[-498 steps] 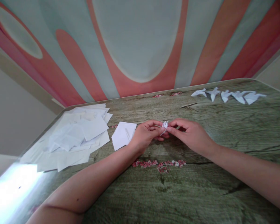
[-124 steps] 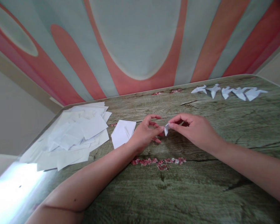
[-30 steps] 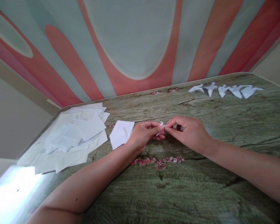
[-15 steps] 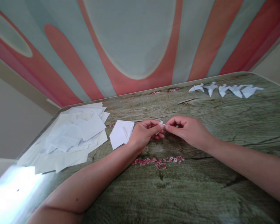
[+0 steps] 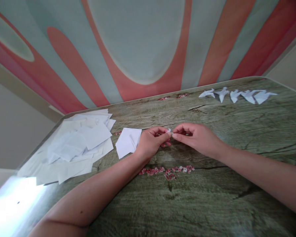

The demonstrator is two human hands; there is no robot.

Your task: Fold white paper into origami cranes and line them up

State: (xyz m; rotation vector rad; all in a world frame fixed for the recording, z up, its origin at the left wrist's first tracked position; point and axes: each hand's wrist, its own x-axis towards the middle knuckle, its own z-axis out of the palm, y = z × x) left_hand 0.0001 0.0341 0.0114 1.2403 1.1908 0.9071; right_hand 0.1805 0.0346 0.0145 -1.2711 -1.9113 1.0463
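Observation:
Between my hands is a small folded piece of white paper (image 5: 169, 130), mostly covered by fingers. My left hand (image 5: 154, 140) pinches it between thumb and forefinger, above the middle of the table. From the right, my right hand (image 5: 196, 138) pinches the paper's edge with thumb and fingertip. How the paper is folded cannot be made out. Just left of my left hand lies a small stack of white paper squares (image 5: 125, 141), partly hidden behind the wrist.
A large loose pile of white paper sheets (image 5: 74, 141) covers the table's left side. Several folded white paper birds (image 5: 235, 96) stand in a row at the back right. The wood-patterned table (image 5: 187, 204) meets a patterned wall (image 5: 143, 39) behind.
My right hand has shifted slightly left, its fingertips still at the folded paper. My left hand stays nearly in place, and the paper shows a little less between the fingers.

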